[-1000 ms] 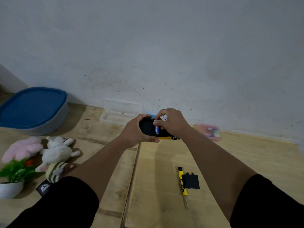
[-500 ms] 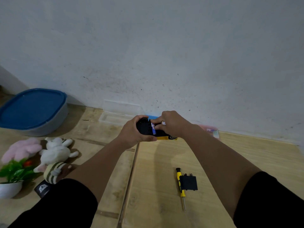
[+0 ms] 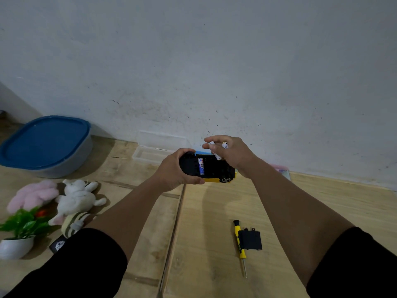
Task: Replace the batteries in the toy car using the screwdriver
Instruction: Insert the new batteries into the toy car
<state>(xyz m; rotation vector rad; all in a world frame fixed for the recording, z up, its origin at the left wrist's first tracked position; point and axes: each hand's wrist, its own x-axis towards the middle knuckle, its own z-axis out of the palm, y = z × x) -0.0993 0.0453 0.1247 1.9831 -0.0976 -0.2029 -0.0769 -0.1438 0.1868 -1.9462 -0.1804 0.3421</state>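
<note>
Head view: a person's left hand (image 3: 175, 168) grips the rear of an upturned yellow-and-black plastic toy car (image 3: 207, 168), held above a pale wooden floor (image 3: 206, 233) near a grey-white wall. One blue-and-white cylindrical battery (image 3: 201, 166) sits in the car's open underside bay. The right hand (image 3: 231, 154) hovers just above the car's front end, fingers curled round what look like two white spare batteries (image 3: 218, 150). A yellow-handled black-tipped screwdriver (image 3: 240, 244) lies on the floor touching the black rectangular battery cover (image 3: 251, 239), well apart from the car.

The risks, judged from here: with the spares held loosely in one hand, one could slip and roll away while another is being seated. A cell could also go in reversed, as its end markings are too small to read. The tiny cover screw is not visible and may be lost.
</note>
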